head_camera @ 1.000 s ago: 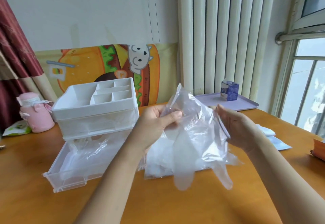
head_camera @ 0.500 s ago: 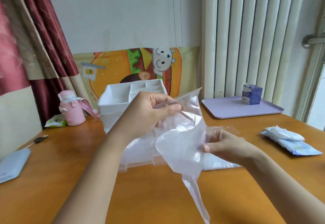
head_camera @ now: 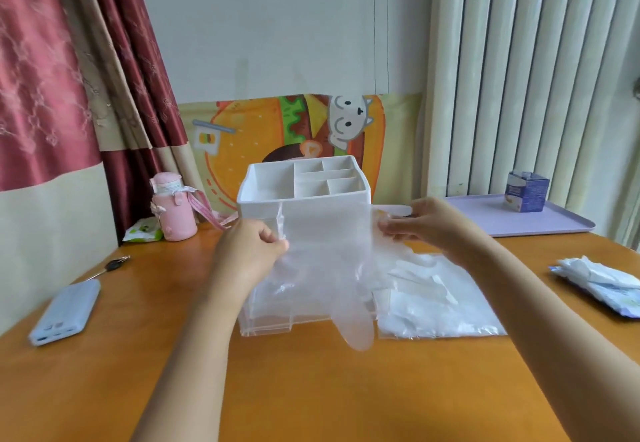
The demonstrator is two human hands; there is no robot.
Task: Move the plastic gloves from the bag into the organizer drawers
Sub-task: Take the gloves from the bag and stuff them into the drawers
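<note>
1. The thin translucent plastic glove [head_camera: 325, 261], bunched half a second ago, is now spread flat.
2. Left hand [head_camera: 249, 251] and right hand [head_camera: 426, 226], apart, each pinch a cuff corner.
3. It hangs before the white compartmented plastic organizer [head_camera: 304, 181].

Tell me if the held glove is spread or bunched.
Spread: left hand and right hand pinch the glove by its top corners, apart; it hangs flat.
</note>
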